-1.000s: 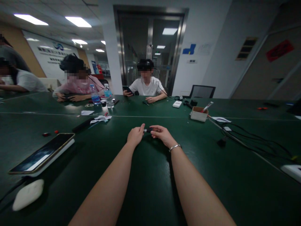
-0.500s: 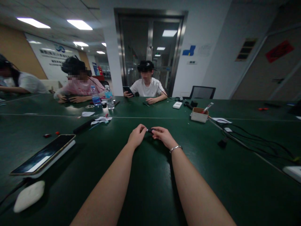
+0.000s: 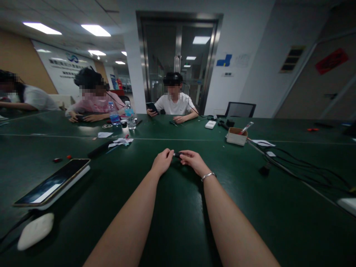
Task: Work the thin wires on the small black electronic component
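Note:
Both hands meet above the green table (image 3: 178,207), one at each end of a small dark object (image 3: 177,155) with a shiny left tip. My right hand (image 3: 193,162), with a silver bracelet at the wrist, has its fingertips closed on the dark body. My left hand (image 3: 162,162) is pinched at the shiny tip; what lies between its fingers is too small to make out. The underside of the object is hidden by the fingers.
At the left lie a phone on a white box (image 3: 52,183) and a white rounded case (image 3: 36,231). A small box (image 3: 236,138) and black cables (image 3: 306,168) are at the right. Bottles (image 3: 129,115) and seated people are across the table.

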The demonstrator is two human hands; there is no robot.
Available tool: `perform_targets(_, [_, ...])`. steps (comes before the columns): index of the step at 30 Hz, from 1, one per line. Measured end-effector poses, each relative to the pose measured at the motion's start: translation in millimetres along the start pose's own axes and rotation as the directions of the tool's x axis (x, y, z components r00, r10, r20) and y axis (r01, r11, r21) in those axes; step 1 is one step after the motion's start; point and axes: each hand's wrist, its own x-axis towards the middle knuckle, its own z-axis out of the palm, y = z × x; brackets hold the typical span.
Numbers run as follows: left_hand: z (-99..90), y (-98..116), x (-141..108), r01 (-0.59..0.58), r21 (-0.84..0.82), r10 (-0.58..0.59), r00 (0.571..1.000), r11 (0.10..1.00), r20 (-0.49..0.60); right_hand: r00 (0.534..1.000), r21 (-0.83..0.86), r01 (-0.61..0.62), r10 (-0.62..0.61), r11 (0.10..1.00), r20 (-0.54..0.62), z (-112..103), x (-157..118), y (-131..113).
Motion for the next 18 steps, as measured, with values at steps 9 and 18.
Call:
perform_targets(9, [0.3,1.5,0.6,0.013,0.024,-0.013,1.000,1.000,0.014,0.999,-0.020,0.013,-0.012,1.000,0.041,0.3,-0.8,-1.0])
perform_targets(18, [1.6,-0.5,2.0,0.045,0.005,-0.045,0.999,0.999,0.010,0.998,-0.003,0.018,-0.018,1.000,0.054,0.1,-0.4,-0.5])
